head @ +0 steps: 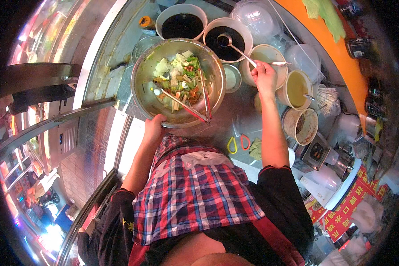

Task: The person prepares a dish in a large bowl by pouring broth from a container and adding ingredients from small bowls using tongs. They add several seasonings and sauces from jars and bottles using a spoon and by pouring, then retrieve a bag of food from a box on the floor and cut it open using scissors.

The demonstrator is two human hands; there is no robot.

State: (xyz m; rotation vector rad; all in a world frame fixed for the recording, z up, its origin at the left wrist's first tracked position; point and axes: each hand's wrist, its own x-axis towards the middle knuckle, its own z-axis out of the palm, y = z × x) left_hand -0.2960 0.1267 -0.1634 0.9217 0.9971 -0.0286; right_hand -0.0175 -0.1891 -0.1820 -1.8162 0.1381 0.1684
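Observation:
A wide steel mixing bowl (138, 96) stands before me, with chopped mixed food (178, 79) in its middle. Red-handled metal tongs (203, 93) rest in it, arms spread, tips among the food. At the bowl's near left rim, my left hand (154, 128) grips the edge. My right hand (265, 78) holds a metal ladle (241, 52) by its handle, over a tub of pale liquid (264, 58). The ladle's cup is in a white tub (211, 55) of dark liquid; whether it is full I cannot tell.
Another dark-liquid tub (159, 30) stands behind the bowl. Right lie a yellowish-liquid tub (296, 89), a seasoning tub (314, 128) and wrapped sticks (327, 96). Scissors with yellow (232, 146) and red loops lie near me. A metal-framed window edge (119, 149) borders the left.

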